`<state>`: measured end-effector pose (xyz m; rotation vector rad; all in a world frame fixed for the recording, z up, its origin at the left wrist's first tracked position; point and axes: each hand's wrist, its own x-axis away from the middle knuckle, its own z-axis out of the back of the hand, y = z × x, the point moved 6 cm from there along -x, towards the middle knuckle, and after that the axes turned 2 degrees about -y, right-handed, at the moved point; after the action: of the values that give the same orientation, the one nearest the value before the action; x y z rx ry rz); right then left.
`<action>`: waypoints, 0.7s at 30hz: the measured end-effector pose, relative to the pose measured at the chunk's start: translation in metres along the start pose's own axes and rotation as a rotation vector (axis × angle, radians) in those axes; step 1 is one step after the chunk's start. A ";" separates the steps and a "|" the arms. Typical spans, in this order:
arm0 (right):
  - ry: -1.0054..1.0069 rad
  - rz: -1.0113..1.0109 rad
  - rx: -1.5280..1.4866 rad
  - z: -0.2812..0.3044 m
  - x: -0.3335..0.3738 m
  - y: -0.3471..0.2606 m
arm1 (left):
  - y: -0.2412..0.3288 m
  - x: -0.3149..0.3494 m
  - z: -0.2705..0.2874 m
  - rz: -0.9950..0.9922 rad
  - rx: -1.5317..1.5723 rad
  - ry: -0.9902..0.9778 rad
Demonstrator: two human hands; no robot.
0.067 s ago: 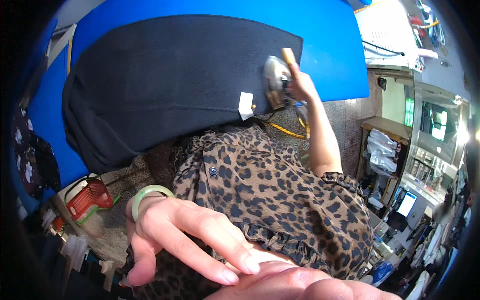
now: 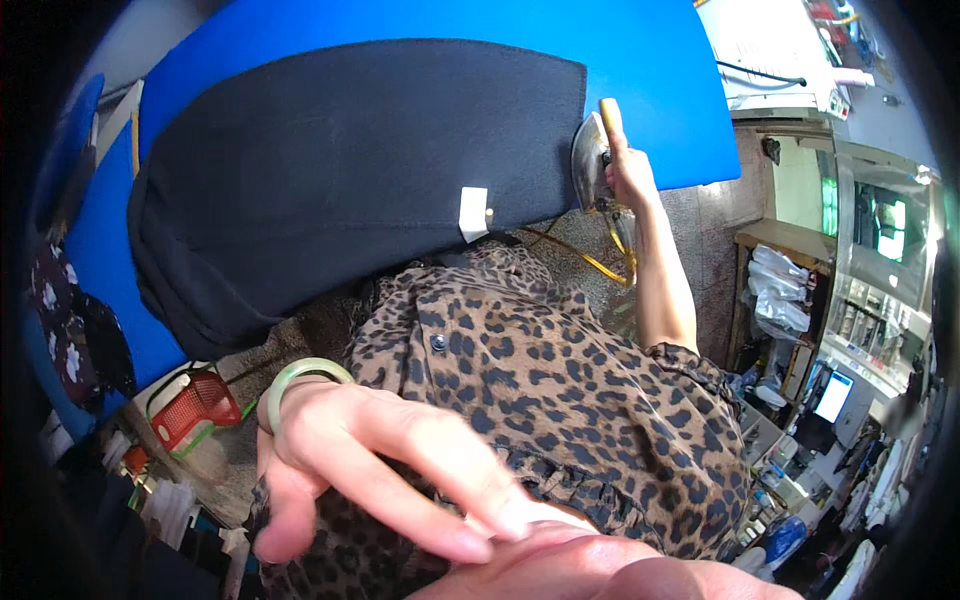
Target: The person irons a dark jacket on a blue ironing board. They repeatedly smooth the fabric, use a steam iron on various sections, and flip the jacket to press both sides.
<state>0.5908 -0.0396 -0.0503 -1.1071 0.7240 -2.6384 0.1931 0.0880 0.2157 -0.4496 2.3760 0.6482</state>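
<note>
My right hand (image 2: 632,178) is wrapped round the handle of an iron (image 2: 588,165), its thumb stretched along the pale handle. The iron stands at the right edge of a dark garment piece (image 2: 330,150), over the blue padded ironing surface (image 2: 665,95); whether its sole touches is hard to tell. A small white tag or paper (image 2: 474,213) lies on the near edge of the dark cloth. Raised close to the camera, my left hand (image 2: 375,450) holds nothing, its fingers apart and slightly blurred. A pale green bangle (image 2: 300,375) circles the left wrist.
A yellow cord or hose (image 2: 595,265) hangs beneath the iron. On the floor at left is a red basket (image 2: 197,410). Dark flowered fabric (image 2: 70,330) hangs over the left side. To the right stand a wooden shelf (image 2: 785,240) with plastic bags and a lit screen (image 2: 833,396).
My right hand has moved the iron rightward, from on top of the dark cloth to its right edge. My left hand has shifted only slightly.
</note>
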 end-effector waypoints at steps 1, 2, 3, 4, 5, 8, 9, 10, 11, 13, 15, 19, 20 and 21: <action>0.019 0.137 0.107 -0.016 0.011 -0.017 | -0.001 -0.003 -0.001 -0.004 -0.038 0.042; 0.041 0.278 0.212 -0.036 0.029 -0.041 | 0.000 -0.007 -0.003 0.008 -0.018 0.028; 0.023 0.384 0.167 -0.055 0.064 -0.076 | 0.002 -0.008 -0.001 0.033 -0.016 0.007; 0.010 0.256 0.265 -0.069 0.041 -0.058 | 0.004 -0.012 -0.001 0.063 0.001 -0.029; -0.226 0.185 0.280 -0.096 0.055 -0.084 | 0.006 -0.011 -0.001 0.093 -0.021 -0.029; -0.309 0.381 0.377 -0.176 0.040 -0.104 | 0.014 -0.013 0.000 0.173 -0.088 -0.079; -0.324 0.415 0.377 -0.186 0.037 -0.116 | 0.014 -0.012 0.000 0.186 -0.113 -0.111; -0.340 0.449 0.378 -0.190 0.030 -0.126 | 0.013 -0.012 0.001 0.199 -0.140 -0.142; -0.402 0.441 0.352 -0.192 0.029 -0.133 | 0.011 -0.011 0.000 0.188 -0.140 -0.076; -0.320 0.486 0.246 -0.178 0.005 -0.140 | 0.010 -0.013 -0.005 0.173 -0.169 -0.004; -0.317 0.234 0.201 -0.141 -0.014 -0.134 | 0.009 -0.014 -0.006 0.161 -0.185 0.037; -0.101 0.117 -0.057 -0.030 -0.072 -0.083 | 0.010 -0.009 -0.005 0.170 -0.190 -0.011; -0.135 0.093 -0.030 -0.027 -0.074 -0.085 | 0.008 -0.010 -0.006 0.142 -0.197 0.019; -0.187 0.121 -0.015 -0.038 -0.076 -0.088 | 0.005 -0.012 -0.007 0.113 -0.204 0.048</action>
<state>0.6182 0.0767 -0.0763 -1.2512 0.7478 -2.3954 0.1963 0.0898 0.2297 -0.4241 2.4042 0.9465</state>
